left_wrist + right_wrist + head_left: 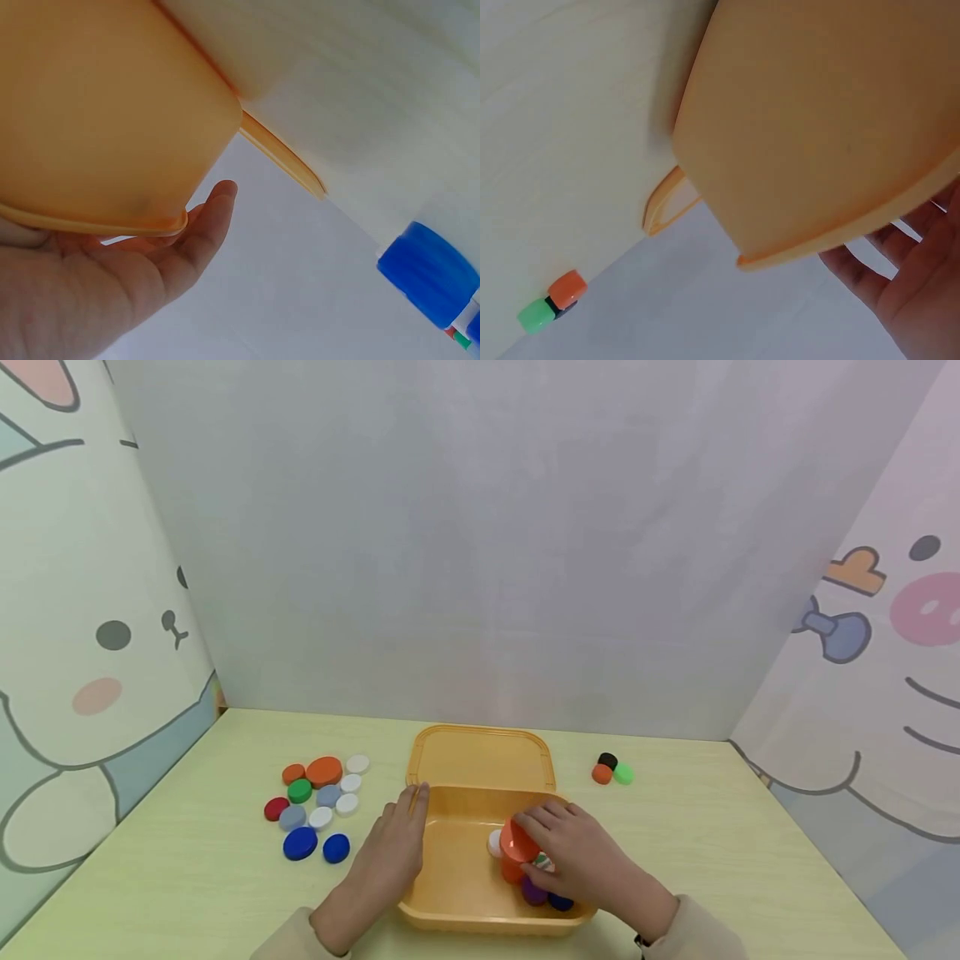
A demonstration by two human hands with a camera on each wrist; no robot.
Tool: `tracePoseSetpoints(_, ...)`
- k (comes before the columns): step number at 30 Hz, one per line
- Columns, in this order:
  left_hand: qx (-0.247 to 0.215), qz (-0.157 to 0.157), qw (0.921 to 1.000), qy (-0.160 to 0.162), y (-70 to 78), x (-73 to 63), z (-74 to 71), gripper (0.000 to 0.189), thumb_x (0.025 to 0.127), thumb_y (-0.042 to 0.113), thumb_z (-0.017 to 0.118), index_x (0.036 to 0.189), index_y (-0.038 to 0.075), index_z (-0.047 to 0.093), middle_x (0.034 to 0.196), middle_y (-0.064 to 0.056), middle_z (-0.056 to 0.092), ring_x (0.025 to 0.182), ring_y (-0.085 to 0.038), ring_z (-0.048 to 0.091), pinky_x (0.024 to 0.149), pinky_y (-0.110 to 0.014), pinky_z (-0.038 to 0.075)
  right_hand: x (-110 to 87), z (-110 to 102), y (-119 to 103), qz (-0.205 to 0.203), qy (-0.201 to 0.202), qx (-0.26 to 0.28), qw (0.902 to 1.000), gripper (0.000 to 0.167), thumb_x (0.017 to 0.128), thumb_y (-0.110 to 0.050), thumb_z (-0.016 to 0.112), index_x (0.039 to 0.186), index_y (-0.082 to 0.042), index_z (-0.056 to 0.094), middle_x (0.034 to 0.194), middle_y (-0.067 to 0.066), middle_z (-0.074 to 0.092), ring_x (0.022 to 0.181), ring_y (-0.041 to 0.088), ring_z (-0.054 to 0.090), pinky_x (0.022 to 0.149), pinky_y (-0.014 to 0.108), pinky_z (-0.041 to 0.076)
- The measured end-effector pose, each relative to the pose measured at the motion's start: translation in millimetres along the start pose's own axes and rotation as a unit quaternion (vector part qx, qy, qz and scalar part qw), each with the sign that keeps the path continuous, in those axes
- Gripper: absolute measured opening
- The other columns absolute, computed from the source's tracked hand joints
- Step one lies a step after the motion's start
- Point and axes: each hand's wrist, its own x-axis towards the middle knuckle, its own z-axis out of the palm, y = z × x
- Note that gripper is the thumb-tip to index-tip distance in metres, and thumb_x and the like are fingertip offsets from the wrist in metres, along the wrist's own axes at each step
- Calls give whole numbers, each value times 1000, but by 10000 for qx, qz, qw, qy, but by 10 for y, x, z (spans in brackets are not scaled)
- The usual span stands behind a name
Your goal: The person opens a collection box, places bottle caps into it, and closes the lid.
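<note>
An orange-yellow plastic box (pixel 459 860) stands open on the table. My left hand (pixel 392 845) rests on its left rim with the fingers fairly straight; the left wrist view shows that hand (pixel 135 277) along the edge. Over the box's right side, my right hand (pixel 573 858) pinches a large orange-red bottle cap (pixel 517 843) between fingers and thumb. Around it in the box lie a white cap (pixel 494 843), a purple cap (pixel 534 892) and a dark blue cap (pixel 561 902). The box wall (pixel 817 135) hides most of the right hand's fingers in the right wrist view.
Behind the box lies its flat lid (pixel 483 756). To the left are several caps, among them a large orange cap (pixel 325 772), a green cap (pixel 299 791) and a blue cap (pixel 300 842). A black cap (pixel 607 762) sits with two others at the back right.
</note>
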Motion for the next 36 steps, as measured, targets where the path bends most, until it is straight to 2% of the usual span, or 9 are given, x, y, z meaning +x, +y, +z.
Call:
tracePoseSetpoints(4,22,14,10000,15,-4,1,-1,56,87,4,57,137,0,35,135,-18,40,102,-30,51,87,-40,48,13,54,-65,-294,-97,111,9995,46,77,-42,67,113,-16,58,102,-5,62,94,13,55,77,32,49)
tracePoseSetpoints(10,43,26,10000,42,-5,-2,3,56,86,4,58,137,0,35,134,-19,41,101,-30,52,86,-40,48,24,115,-122,-632,-425,245,9968,47,80,-44,64,118,-18,56,108,-6,61,97,12,54,79,30,47)
tracePoseSetpoints(15,59,31,10000,64,-7,0,10,56,86,4,58,137,0,35,134,-19,41,100,-30,52,86,-40,48,29,161,-144,-919,-279,254,9951,43,80,-45,64,115,-20,58,108,-7,61,98,11,54,78,29,46)
tracePoseSetpoints(19,70,25,10000,24,-9,4,16,56,86,5,58,138,0,35,134,-18,41,101,-29,51,86,-39,48,31,179,-141,-948,-206,267,9949,42,79,-45,65,113,-20,59,107,-7,61,97,11,54,78,28,46)
tracePoseSetpoints(36,61,60,9999,94,-13,0,28,56,86,4,58,137,0,35,134,-19,41,101,-29,51,86,-40,48,24,135,-135,-821,-454,439,9946,42,81,-46,63,116,-21,57,108,-7,61,97,11,54,78,28,46)
